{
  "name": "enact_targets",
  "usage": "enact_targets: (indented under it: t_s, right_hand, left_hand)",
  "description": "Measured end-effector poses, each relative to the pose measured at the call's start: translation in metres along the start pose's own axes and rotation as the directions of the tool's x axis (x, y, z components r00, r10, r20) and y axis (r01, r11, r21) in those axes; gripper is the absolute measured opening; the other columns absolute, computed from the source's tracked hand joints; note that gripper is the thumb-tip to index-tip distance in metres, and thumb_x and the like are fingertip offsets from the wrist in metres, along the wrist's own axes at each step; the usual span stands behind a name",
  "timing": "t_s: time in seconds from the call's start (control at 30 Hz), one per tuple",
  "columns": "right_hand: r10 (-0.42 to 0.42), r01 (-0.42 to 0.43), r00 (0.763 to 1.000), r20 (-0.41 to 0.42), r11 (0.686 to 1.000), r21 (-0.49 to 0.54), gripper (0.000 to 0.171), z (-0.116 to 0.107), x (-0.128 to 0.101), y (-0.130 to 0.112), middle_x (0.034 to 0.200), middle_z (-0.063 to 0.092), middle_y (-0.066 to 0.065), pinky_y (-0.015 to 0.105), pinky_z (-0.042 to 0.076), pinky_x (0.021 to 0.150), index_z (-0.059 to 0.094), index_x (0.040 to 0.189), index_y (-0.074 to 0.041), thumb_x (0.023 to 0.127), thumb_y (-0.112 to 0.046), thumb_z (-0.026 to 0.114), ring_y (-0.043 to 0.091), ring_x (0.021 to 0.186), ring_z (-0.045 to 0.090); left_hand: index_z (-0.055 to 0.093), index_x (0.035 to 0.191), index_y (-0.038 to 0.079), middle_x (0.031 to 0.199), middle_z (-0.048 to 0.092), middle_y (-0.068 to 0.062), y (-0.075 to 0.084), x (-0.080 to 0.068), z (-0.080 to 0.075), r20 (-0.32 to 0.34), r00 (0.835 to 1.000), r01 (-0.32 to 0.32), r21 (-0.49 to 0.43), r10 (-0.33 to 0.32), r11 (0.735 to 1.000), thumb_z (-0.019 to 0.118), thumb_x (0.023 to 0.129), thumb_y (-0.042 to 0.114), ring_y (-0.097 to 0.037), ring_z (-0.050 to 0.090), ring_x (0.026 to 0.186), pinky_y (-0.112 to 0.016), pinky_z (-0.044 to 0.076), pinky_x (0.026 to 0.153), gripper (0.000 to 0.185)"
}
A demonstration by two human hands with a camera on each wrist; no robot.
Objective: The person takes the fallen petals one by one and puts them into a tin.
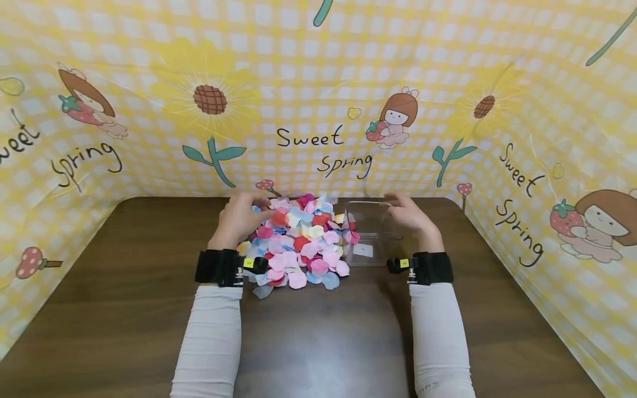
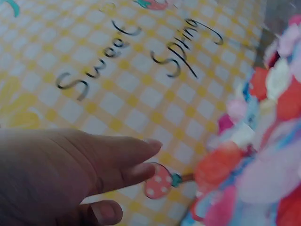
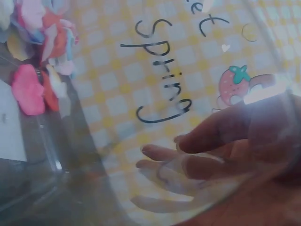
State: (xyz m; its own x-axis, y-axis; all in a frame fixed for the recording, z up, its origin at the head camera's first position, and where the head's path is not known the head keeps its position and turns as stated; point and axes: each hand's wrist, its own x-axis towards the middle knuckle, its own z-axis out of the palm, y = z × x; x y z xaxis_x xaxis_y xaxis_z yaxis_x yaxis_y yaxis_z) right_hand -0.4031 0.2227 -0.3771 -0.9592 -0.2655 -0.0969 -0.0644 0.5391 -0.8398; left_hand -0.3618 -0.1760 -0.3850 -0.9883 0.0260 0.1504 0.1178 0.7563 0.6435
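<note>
Head view: left hand (image 1: 240, 218), fingers loosely curled, rests on petal pile (image 1: 298, 243); right hand (image 1: 410, 216) grips clear box (image 1: 369, 232), steadying it beside the pile on the surface (image 1: 124, 287).

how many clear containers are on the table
1. The clear container sits on the table right of the petal pile, with the right hand holding its far side.
</note>
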Motion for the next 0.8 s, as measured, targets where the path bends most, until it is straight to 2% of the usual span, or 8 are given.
enact_targets:
  t_s: [0.13,0.3,0.43,0.53,0.63,0.8]
  right_hand:
    - [-0.018,0.017,1.0,0.025,1.0,0.018,0.052,0.002,-0.002,0.007,0.151,0.047,0.027,0.056,0.036,0.112,0.038,0.15,0.005,0.099,0.003,0.038,0.044,0.137,0.045]
    - [-0.007,0.007,1.0,0.027,1.0,0.025,0.045,0.005,-0.003,0.015,0.143,0.055,0.026,0.056,0.039,0.111,0.046,0.141,0.007,0.097,0.004,0.038,0.042,0.136,0.048]
    - [-0.017,0.017,1.0,0.014,0.999,0.03,0.043,0.01,-0.004,0.02,0.138,0.058,0.03,0.056,0.042,0.108,0.046,0.137,0.009,0.095,0.005,0.037,0.045,0.133,0.05]
    - [-0.022,0.021,1.0,0.015,0.998,0.065,0.044,0.014,-0.003,0.02,0.137,0.056,0.033,0.057,0.041,0.109,0.043,0.138,0.012,0.095,0.005,0.034,0.047,0.134,0.048]
    - [-0.012,0.01,1.0,0.022,0.996,0.092,0.045,0.017,-0.001,0.019,0.138,0.055,0.034,0.058,0.04,0.11,0.04,0.139,0.012,0.095,0.005,0.034,0.048,0.136,0.046]
    - [0.011,-0.012,1.0,0.008,0.995,0.102,0.045,0.018,0.004,0.015,0.138,0.056,0.033,0.059,0.041,0.109,0.041,0.138,0.011,0.094,0.005,0.035,0.046,0.135,0.048]
  left_hand:
    - [0.069,0.127,0.009,0.118,0.068,-0.013,-0.005,0.004,0.013,0.047,0.997,0.06,0.037,-0.061,0.998,0.07,0.097,0.03,-0.035,0.059,0.11,-0.058,0.042,0.092,0.037]
    - [0.06,0.139,0.008,0.134,0.06,-0.018,-0.009,0.004,0.029,0.091,0.986,0.137,0.004,-0.137,0.991,0.068,0.098,0.031,-0.04,0.054,0.122,-0.062,0.038,0.102,0.047]
    - [0.052,0.146,0.008,0.141,0.053,-0.021,-0.015,0.004,0.041,0.09,0.985,0.146,0.001,-0.146,0.989,0.066,0.1,0.028,-0.042,0.05,0.129,-0.064,0.038,0.105,0.052]
    - [0.057,0.14,0.008,0.133,0.06,-0.019,-0.021,0.005,0.047,0.066,0.988,0.141,-0.003,-0.14,0.99,0.066,0.1,0.025,-0.039,0.055,0.124,-0.061,0.041,0.101,0.044]
    - [0.068,0.127,0.009,0.117,0.069,-0.015,-0.025,0.005,0.048,0.017,0.99,0.141,-0.031,-0.141,0.989,0.069,0.099,0.022,-0.035,0.061,0.111,-0.056,0.044,0.093,0.031]
    - [0.075,0.112,0.011,0.103,0.071,-0.011,-0.024,0.006,0.037,-0.053,0.989,0.132,-0.079,-0.137,0.988,0.07,0.098,0.024,-0.031,0.061,0.101,-0.052,0.04,0.088,0.02]
